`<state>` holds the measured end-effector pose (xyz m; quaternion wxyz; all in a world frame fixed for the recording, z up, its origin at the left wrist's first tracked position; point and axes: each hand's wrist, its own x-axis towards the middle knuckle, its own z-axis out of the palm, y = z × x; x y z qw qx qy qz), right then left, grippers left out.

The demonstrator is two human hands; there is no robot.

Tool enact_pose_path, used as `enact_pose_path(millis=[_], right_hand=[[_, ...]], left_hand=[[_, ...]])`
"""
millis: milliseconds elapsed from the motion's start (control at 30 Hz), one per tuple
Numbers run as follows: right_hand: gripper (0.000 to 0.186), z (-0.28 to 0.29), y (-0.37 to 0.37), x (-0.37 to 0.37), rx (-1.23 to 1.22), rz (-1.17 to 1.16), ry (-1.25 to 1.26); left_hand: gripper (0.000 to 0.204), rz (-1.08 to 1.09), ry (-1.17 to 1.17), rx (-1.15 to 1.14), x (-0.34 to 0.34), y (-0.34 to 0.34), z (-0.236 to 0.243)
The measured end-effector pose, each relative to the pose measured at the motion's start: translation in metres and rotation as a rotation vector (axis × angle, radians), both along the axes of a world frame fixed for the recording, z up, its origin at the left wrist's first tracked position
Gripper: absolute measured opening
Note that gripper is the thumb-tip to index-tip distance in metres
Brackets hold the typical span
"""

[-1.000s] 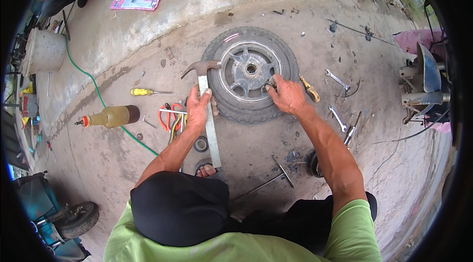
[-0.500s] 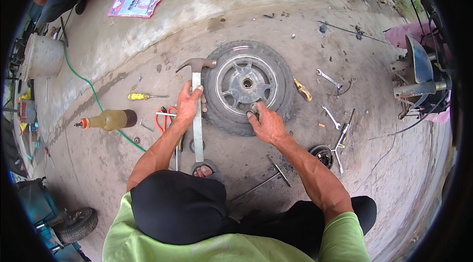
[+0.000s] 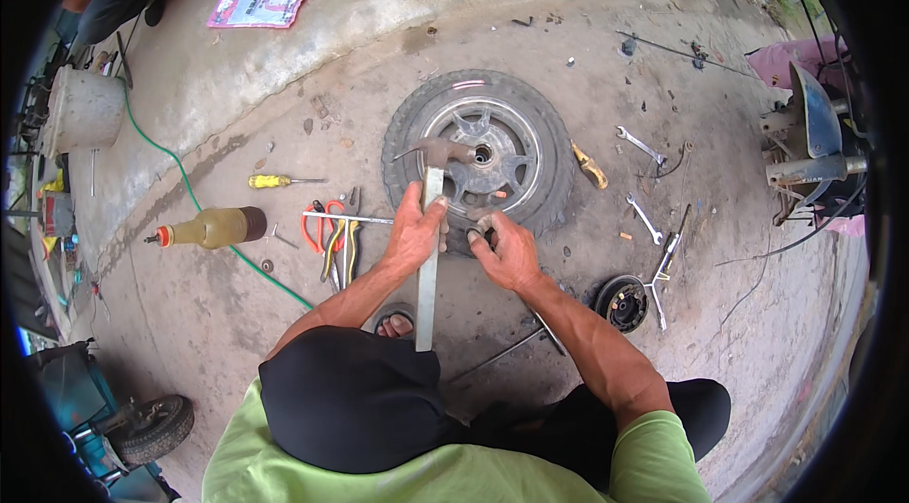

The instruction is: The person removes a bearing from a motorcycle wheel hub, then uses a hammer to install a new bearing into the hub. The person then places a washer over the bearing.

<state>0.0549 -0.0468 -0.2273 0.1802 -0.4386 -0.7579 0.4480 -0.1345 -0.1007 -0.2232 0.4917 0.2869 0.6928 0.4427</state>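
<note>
A hammer [image 3: 431,219] is gripped over a small wheel [image 3: 481,160] lying flat on the concrete floor [image 3: 587,49] at the centre of the frame.

The hammer's long handle is clamped in the fingers of the left hand [image 3: 415,233], its head resting on the wheel's rim. The tyre's near edge is touched by the right hand [image 3: 507,247], whose fingers are curled on a small part that cannot be made out. To the left lie pliers [image 3: 331,238], a yellow screwdriver [image 3: 275,181] and an oil bottle [image 3: 213,227]; wrenches [image 3: 644,214] and a brake drum [image 3: 620,302] lie right.
</note>
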Motion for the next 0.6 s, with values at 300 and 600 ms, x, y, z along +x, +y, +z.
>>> enact_pose_path(millis=[300, 600], right_hand=[[0.024, -0.015, 0.009, 0.009, -0.14, -0.047, 0.151], [0.023, -0.028, 0.018, 0.01, -0.286, -0.08, 0.269]], left_hand=[[0.024, -0.01, -0.083, -0.019, -0.007, 0.009, 0.005], [0.018, -0.057, -0.093, 0.004, -0.009, 0.014, 0.005]])
